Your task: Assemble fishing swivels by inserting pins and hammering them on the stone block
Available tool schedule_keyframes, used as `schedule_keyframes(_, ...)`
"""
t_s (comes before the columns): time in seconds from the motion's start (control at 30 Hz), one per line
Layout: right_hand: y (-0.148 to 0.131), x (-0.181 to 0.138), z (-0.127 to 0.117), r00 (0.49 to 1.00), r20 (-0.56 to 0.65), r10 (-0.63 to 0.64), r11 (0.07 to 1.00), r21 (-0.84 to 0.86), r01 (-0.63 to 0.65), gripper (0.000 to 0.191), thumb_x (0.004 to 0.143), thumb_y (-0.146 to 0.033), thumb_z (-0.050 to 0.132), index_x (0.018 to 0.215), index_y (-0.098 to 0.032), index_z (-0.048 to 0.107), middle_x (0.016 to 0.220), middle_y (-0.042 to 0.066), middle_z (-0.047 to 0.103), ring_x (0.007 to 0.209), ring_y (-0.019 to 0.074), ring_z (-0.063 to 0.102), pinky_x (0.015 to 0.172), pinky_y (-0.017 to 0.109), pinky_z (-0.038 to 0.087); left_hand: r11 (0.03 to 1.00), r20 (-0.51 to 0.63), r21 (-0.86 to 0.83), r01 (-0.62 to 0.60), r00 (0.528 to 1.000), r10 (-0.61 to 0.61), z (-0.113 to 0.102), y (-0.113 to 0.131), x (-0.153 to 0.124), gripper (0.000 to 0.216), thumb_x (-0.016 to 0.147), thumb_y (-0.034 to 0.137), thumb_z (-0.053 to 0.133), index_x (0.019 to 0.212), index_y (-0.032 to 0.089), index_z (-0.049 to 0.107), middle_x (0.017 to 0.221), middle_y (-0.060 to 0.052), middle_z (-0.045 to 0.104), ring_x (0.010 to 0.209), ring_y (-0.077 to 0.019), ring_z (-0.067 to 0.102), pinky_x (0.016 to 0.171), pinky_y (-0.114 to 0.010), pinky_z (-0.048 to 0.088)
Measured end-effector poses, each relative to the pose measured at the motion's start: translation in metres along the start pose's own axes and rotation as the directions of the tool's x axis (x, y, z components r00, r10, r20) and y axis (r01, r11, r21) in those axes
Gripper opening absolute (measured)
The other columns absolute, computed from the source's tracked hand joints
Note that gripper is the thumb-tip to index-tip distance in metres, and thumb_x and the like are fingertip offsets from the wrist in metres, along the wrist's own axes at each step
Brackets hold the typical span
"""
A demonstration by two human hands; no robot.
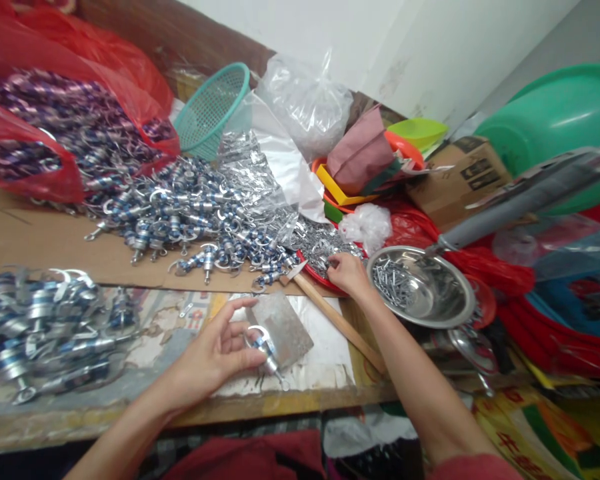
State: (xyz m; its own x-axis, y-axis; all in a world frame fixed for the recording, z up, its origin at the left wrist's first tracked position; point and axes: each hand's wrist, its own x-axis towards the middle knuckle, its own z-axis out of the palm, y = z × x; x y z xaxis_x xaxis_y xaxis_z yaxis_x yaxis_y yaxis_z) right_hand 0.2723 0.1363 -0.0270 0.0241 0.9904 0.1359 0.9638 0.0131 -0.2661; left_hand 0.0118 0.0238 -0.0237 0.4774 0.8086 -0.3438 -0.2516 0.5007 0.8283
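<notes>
Holding, between the thumb and bent fingers of the left hand [219, 350], a small silver-and-blue metal piece [266, 347] with a curved silver hook at one end and a small ring at the other. Pointing its ringed end toward the near right, over the near side of a flat, grey, square metal plate [287, 327]; impossible to tell whether resting on it. Reaching with the right hand [349, 273], fingers bent together, to a heap of small, shiny silver metal parts [316, 243] in a red plastic tray [325, 283]; impossible to tell whether pinching one or only touching.

Beneath the plate, on the worktop [325, 402], a worn white sheet [330, 347]. Just right of the plate, a hammer with a pale wooden handle [337, 323], lying aslant with its head near the tray. Beside the right forearm, a round, shiny steel bowl [445, 283] with thin silver pins [393, 281] gathered toward its left side.

Beyond the left hand, on a brown cardboard sheet [40, 233], a broad pile of silver-and-blue hooked pieces [165, 217]; nearer, at far left, a smaller, blurred cluster of similar pieces [45, 327]. Behind the pile, an open red plastic bag [105, 73] full of purple and silver pieces [55, 113], then a turquoise mesh basket [213, 113], tilted.
</notes>
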Motion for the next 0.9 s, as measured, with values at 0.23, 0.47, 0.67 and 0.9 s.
schedule_keyframes(0.23, -0.057, -0.085, -0.012, 0.955, -0.126, -0.269, 0.878, 0.376, 0.297, 0.014, 0.079, -0.022, 0.055, 0.075, -0.017, 0.067, 0.076, 0.003, 0.069, 0.073, 0.0135, 0.064, 0.069, 0.024, 0.050, 0.999, -0.008, -0.033, -0.002, 1.000, 0.002, -0.006, -0.003, 0.004, 0.071, 0.061, 0.014, 0.072, 0.119, 0.025, 0.033, 0.076, 0.003, 0.059, 0.072, -0.0160, 0.062, 0.072, -0.033, 0.047)
schedule_keyframes(0.47, -0.091, -0.128, -0.004, 0.734, -0.271, -0.623, 0.703, 0.217, 0.677, 0.024, 0.086, -0.010, 0.041, 0.088, -0.015, 0.064, 0.078, 0.007, 0.069, 0.074, 0.0164, 0.061, 0.064, 0.030, 0.047, 0.999, -0.005, -0.004, -0.037, 0.999, 0.037, -0.006, -0.005, 0.004, 0.067, 0.063, 0.017, 0.072, 0.120, 0.023, 0.036, 0.075, 0.002, 0.061, 0.073, -0.0162, 0.060, 0.071, -0.032, 0.045)
schedule_keyframes(0.67, -0.096, -0.150, -0.001, 0.767, -0.236, -0.597, 0.771, 0.097, 0.630, 0.030, 0.086, -0.008, 0.037, 0.105, -0.013, 0.060, 0.088, 0.012, 0.066, 0.089, 0.0219, 0.056, 0.075, 0.037, 0.045, 0.999, -0.043, -0.009, -0.036, 0.998, 0.035, -0.004, -0.004, 0.002, 0.067, 0.060, 0.015, 0.072, 0.118, 0.022, 0.039, 0.073, 0.002, 0.060, 0.071, -0.0153, 0.059, 0.070, -0.031, 0.046)
schedule_keyframes(0.9, -0.067, -0.145, 0.002, 0.913, -0.244, -0.328, 0.843, 0.361, 0.399, 0.037, 0.086, -0.009, 0.036, 0.115, -0.021, 0.055, 0.100, 0.009, 0.057, 0.095, 0.0187, 0.054, 0.079, 0.033, 0.046, 1.000, -0.034, -0.019, -0.019, 0.999, 0.018, -0.005, -0.005, 0.003, 0.069, 0.061, 0.015, 0.072, 0.119, 0.022, 0.037, 0.076, 0.002, 0.059, 0.071, -0.0159, 0.060, 0.070, -0.033, 0.047)
